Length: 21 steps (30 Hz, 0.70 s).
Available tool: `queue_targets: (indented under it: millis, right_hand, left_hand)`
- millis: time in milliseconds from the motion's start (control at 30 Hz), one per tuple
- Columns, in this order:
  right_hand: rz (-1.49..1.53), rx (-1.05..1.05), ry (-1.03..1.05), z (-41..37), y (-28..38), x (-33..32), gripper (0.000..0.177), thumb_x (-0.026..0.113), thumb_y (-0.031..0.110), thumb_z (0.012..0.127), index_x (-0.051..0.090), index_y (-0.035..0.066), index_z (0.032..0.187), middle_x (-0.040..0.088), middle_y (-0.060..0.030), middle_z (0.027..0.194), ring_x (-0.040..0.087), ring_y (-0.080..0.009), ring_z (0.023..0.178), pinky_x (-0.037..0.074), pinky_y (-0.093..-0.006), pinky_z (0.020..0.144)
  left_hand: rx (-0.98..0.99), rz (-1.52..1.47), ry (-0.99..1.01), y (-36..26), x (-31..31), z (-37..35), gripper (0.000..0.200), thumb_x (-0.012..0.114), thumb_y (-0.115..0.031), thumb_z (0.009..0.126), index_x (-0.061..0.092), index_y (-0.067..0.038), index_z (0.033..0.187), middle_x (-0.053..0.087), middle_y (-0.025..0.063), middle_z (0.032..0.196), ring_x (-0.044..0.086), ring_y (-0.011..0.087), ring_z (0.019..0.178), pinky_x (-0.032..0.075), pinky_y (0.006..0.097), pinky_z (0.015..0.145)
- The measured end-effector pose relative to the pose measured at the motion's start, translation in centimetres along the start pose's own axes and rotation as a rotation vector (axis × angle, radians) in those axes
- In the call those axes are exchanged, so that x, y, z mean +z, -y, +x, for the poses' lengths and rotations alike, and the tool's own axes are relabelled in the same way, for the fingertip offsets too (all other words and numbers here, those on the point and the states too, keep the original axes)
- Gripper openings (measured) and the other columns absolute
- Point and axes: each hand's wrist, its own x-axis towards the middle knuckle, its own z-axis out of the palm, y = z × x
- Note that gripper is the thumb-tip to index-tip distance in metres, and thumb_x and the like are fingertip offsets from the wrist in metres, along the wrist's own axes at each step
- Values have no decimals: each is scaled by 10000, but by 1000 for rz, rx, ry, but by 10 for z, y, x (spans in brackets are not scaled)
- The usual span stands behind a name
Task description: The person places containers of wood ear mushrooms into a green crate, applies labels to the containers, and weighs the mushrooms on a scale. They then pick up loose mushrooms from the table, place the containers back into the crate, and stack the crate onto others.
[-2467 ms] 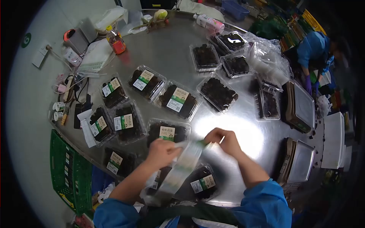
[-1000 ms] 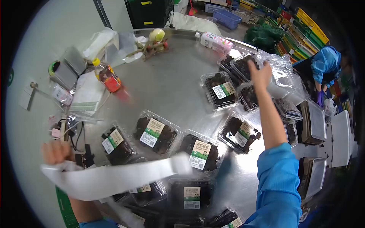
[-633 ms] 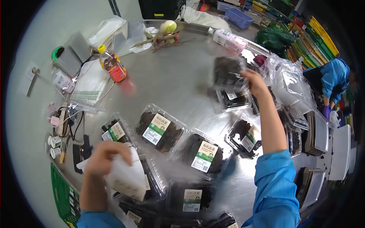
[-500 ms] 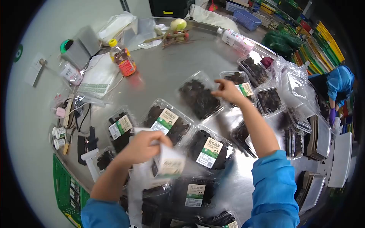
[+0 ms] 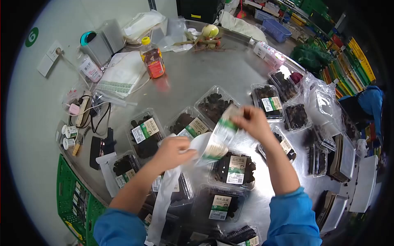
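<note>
My left hand [image 5: 174, 152] is closed on a strip of printed labels [image 5: 209, 149], whose white backing [image 5: 163, 205] hangs down toward me. Between the fingertips of my right hand [image 5: 251, 121] is one green and white label [image 5: 226, 125], blurred and close to the strip's end. Just behind that label lies a clear box of dark produce [image 5: 214, 100] with no label visible on it. Around my hands are several more clear boxes, among them a labelled box [image 5: 236, 170] below the strip and another labelled box [image 5: 145, 131] to the left.
A drink bottle [image 5: 153, 58] and a spray bottle [image 5: 267, 53] rest on the metal table [image 5: 197, 67]. A green crate [image 5: 74, 197] is at the lower left. Clear plastic packaging [image 5: 322, 98] is piled at the right. A co-worker's blue sleeve [image 5: 369, 106] shows at the far right.
My right hand has come down and toward the strip and now holds a label. My left hand has moved right with the strip. The whole view has shifted slightly.
</note>
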Motion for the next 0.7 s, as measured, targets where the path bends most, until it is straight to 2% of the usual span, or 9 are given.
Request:
queue_targets:
  millis: [167, 267, 300, 433, 500, 533, 567, 633, 700]
  right_hand:
    - [-372, 3, -127, 99, -55, 10, 459, 770, 246, 618, 590, -75, 892, 623, -128, 729, 603, -172, 614, 475, -271, 558]
    - [-264, -26, -186, 99, -47, -4, 437, 760, 229, 637, 594, -72, 907, 627, -118, 746, 594, -158, 606, 470, -262, 547]
    - [34, 61, -138, 88, -30, -14, 387, 743, 211, 668, 598, -68, 894, 622, -99, 730, 573, -130, 575, 452, -235, 517]
    - [158, 140, -59, 86, -36, -16, 321, 721, 179, 699, 592, -53, 878, 601, -64, 703, 535, -90, 527, 410, -204, 467]
    - [-188, 209, -59, 93, -49, 1, 451, 763, 257, 623, 598, -58, 900, 631, -126, 751, 617, -177, 612, 482, -283, 562]
    - [-648, 114, -138, 94, -50, 17, 531, 777, 337, 572, 603, -48, 894, 633, -179, 852, 636, -262, 776, 496, -343, 679]
    - [-730, 202, -109, 93, -52, 20, 620, 764, 413, 566, 577, -47, 938, 616, -204, 919, 604, -304, 892, 483, -372, 747]
    - [-867, 254, -154, 89, -25, 5, 699, 740, 475, 577, 535, -45, 997, 613, -199, 924, 595, -295, 918, 473, -377, 772]
    - [-856, 130, -349, 102, -61, -12, 768, 721, 530, 574, 498, -40, 1038, 602, -223, 923, 588, -317, 918, 469, -383, 782]
  left_hand:
    - [-56, -546, -29, -1, -17, -11, 258, 616, 70, 679, 414, -49, 571, 600, 71, 747, 556, 114, 754, 422, 245, 623]
    - [-384, -646, -74, -11, -26, -6, 131, 631, 63, 662, 560, -42, 694, 592, 51, 753, 559, 127, 744, 430, 250, 677]
    - [-391, -650, -67, -2, -28, -4, 131, 631, 63, 662, 560, -42, 694, 592, 51, 753, 559, 127, 744, 430, 250, 677]
    - [60, -533, 163, 17, -25, 10, 184, 590, 81, 631, 624, -41, 764, 597, 61, 784, 564, 181, 722, 436, 275, 701]
    - [9, -424, 233, 8, -6, 26, 124, 536, 86, 700, 624, -1, 705, 595, 62, 758, 568, 171, 740, 445, 251, 680]
    - [44, -404, 306, 13, 3, 32, 158, 493, 37, 760, 629, -6, 827, 608, 51, 811, 564, 151, 752, 440, 266, 705]
    - [45, -406, 314, 14, 10, 37, 158, 493, 37, 760, 629, -6, 827, 608, 51, 811, 564, 151, 752, 440, 266, 705]
    - [-316, -541, 388, 18, 20, 44, 197, 459, -4, 805, 603, -14, 939, 612, 50, 881, 559, 132, 809, 435, 269, 734]
    - [-381, -499, 422, 31, 25, 53, 216, 471, -59, 837, 562, -8, 1027, 606, 52, 924, 556, 118, 841, 437, 274, 747]
